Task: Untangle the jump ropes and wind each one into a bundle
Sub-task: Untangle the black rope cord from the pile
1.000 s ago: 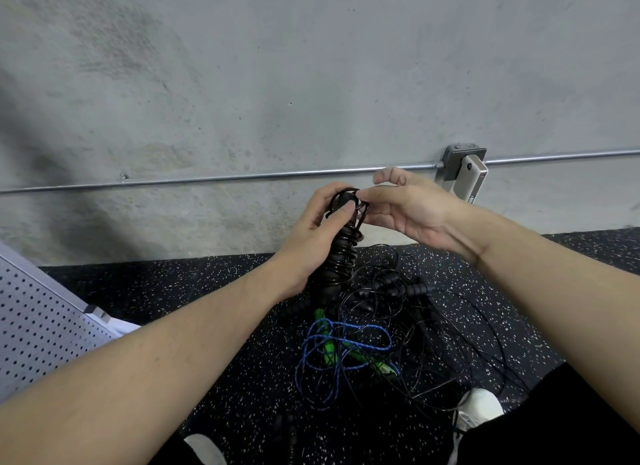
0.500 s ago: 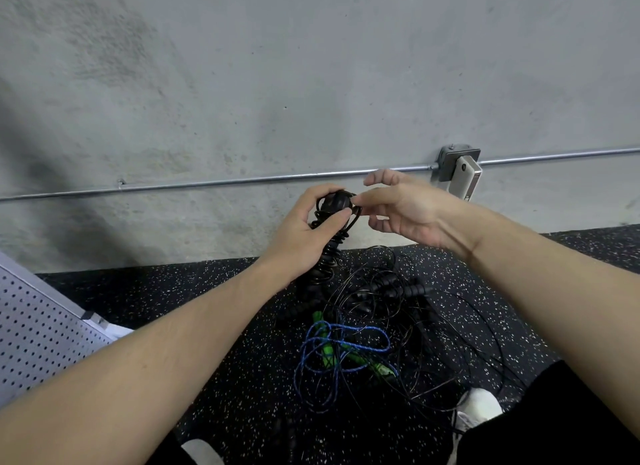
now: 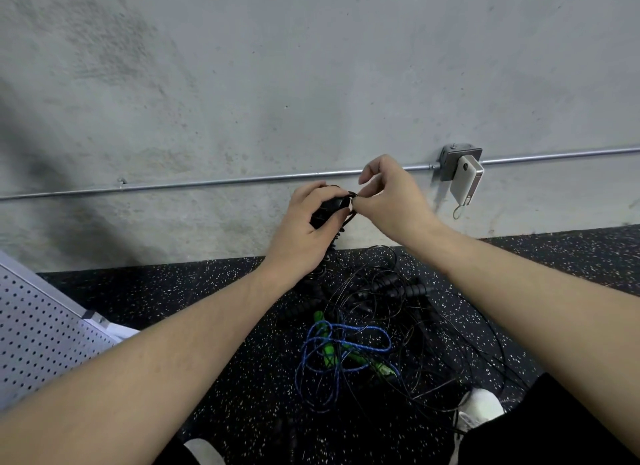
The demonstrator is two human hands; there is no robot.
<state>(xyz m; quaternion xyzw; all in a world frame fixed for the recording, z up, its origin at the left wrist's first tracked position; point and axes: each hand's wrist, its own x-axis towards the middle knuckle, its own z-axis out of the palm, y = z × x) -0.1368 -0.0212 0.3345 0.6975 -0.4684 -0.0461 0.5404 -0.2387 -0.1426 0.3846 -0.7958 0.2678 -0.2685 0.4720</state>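
Head view, looking down along two bare forearms toward floor and wall. Left hand (image 3: 304,227) raised in front of the wall, fingers curled around a black jump rope bundle (image 3: 329,210), thumb on its near side; coils of the same black rope trailing down below the wrist toward the floor. Right hand (image 3: 391,201) just beside it, thumb and forefinger pinching the thin black cord at the bundle's top end, remaining fingers loosely curled above, holding nothing visible.

Below the hands, on black speckled rubber flooring (image 3: 194,291), a loose tangle of thin black cords (image 3: 426,326) with ribbed black handles (image 3: 401,288) lying in its upper part. Blue braided rope (image 3: 346,353) heaped in loops at the near side of the tangle, wound about green handles (image 3: 327,350), black cords crossing over and under it. How many black ropes lie in the tangle: cannot tell.

Grey concrete wall (image 3: 277,83) behind, with a metal conduit pipe (image 3: 207,184) running across it into a grey junction box (image 3: 457,161); a white device (image 3: 465,180) hanging against the box with a small loop below. Perforated white metal panel (image 3: 38,336) at the far left. White shoe (image 3: 479,409) at the lower right beside a dark trouser leg (image 3: 554,426).
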